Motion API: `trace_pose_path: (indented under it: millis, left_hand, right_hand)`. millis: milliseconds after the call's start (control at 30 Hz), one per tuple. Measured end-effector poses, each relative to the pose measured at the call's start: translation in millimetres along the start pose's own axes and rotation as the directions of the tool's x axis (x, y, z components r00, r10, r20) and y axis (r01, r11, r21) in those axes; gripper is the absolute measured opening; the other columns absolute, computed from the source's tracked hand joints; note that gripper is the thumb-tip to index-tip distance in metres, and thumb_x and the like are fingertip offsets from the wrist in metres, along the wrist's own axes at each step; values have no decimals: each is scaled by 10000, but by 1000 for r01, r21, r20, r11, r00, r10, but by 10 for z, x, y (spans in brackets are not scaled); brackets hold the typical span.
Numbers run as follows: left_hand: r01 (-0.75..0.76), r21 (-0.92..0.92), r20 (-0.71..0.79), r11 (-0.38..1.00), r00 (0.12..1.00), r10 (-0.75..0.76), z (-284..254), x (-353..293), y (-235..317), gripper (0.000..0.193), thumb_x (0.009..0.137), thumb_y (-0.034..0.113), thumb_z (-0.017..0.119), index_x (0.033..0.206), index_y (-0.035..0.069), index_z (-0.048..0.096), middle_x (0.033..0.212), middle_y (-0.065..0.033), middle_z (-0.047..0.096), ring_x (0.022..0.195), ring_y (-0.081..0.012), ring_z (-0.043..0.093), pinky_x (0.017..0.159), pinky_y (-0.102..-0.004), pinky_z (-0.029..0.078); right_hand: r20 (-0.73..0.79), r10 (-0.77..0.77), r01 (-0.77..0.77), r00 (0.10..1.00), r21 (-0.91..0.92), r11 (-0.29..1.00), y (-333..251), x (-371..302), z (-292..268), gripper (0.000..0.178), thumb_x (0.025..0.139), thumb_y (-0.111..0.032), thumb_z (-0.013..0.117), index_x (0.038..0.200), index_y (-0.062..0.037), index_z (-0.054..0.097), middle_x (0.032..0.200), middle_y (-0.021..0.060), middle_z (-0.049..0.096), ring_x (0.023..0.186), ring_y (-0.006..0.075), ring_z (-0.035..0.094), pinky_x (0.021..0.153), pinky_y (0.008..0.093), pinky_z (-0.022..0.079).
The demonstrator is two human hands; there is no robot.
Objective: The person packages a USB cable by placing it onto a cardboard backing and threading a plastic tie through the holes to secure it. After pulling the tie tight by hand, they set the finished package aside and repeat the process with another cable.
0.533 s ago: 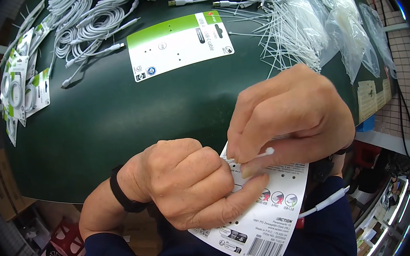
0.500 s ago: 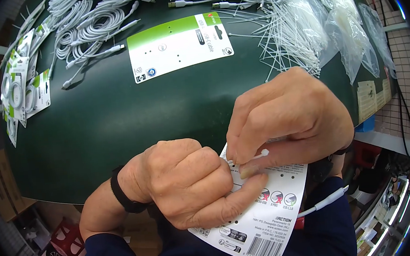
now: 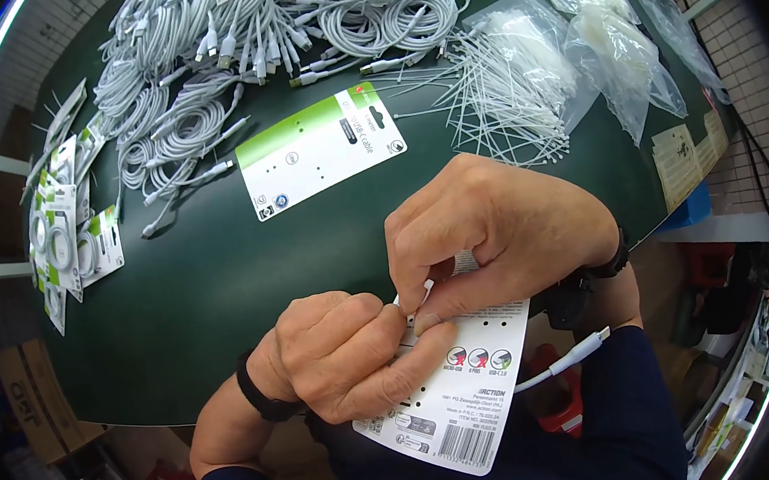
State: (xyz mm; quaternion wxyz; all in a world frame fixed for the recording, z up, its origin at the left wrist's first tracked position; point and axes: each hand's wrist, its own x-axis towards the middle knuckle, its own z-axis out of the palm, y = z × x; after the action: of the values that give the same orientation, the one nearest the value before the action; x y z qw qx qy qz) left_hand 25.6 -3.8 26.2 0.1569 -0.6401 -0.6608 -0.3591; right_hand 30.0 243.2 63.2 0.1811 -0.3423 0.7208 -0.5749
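My left hand point(image 3: 349, 354) is closed on the left edge of a white printed packaging card point(image 3: 461, 408), its back side up, with small punched holes. The fingers of my right hand point(image 3: 500, 233) pinch a thin white cable tie point(image 3: 428, 287) at one of those holes, right against my left fingertips. Most of the tie is hidden by the fingers. From behind the card's right edge sticks out the plug end of a white cable point(image 3: 580, 352); the rest of that cable is out of sight.
On the dark green table point(image 3: 222, 283) lies a flat green-and-white card point(image 3: 316, 154). Coiled white cables point(image 3: 172, 57) are heaped at the back. Loose cable ties point(image 3: 506, 103) and plastic bags point(image 3: 612, 51) lie at the right. Carded cables point(image 3: 69, 233) are stacked at the left.
The view has shifted, so the table shows lower. My right fingers have changed their grip; the tie end that pointed right now stands up between them. My left hand still holds the card.
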Motion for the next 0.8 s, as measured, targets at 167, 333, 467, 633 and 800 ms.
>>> trace_pose_path:
  millis: [167, 333, 467, 633, 800]
  left_hand:
    - [-54, -13, -114, 998, 992, 52, 87, 98, -51, 396, 723, 117, 824, 1103, 23, 767, 787, -47, 639, 653, -152, 633, 522, -266, 471]
    - [148, -105, -142, 983, 977, -162, 94, -14, -151, 319, 791, 94, 815, 1096, 11, 765, 823, -79, 665, 680, -185, 667, 545, -282, 508]
    - [479, -534, -323, 697, 647, -691, 172, -88, -231, 197, 937, 93, 749, 1114, 14, 717, 871, -77, 688, 659, -148, 646, 517, -268, 495]
    - [237, -936, -215, 261, 203, -955, 171, 63, -464, 203, 1047, 130, 641, 1224, 38, 606, 953, -56, 691, 656, -85, 622, 482, -238, 467]
    - [144, -959, -221, 245, 160, -962, 266, 116, -467, 268, 1044, 129, 643, 1287, 43, 569, 980, -59, 687, 655, -81, 622, 469, -230, 453]
  right_hand:
    - [-9, 54, -54, 998, 51, 997, -17, -32, -26, 167, 802, 0, 847, 932, -28, 747, 862, 66, 738, 742, 154, 720, 622, 280, 554]
    - [-550, -48, 54, 834, -5, 999, 8, 82, -42, 219, 853, 6, 822, 1041, 10, 711, 897, 78, 734, 767, 120, 693, 675, 255, 545]
    - [-901, -279, 155, 331, -240, 958, -4, 31, -100, 231, 892, 59, 769, 1103, 23, 684, 932, 82, 725, 771, 114, 649, 698, 244, 514]
    - [-475, -633, 208, 612, -675, 708, 132, 169, 139, 213, 873, 48, 783, 1058, -34, 717, 905, 73, 717, 738, 163, 625, 643, 280, 488]
    - [-210, -663, 165, 719, -874, 456, 281, 363, 439, 303, 732, -5, 832, 1016, -78, 757, 894, 31, 700, 728, 201, 608, 602, 326, 488]
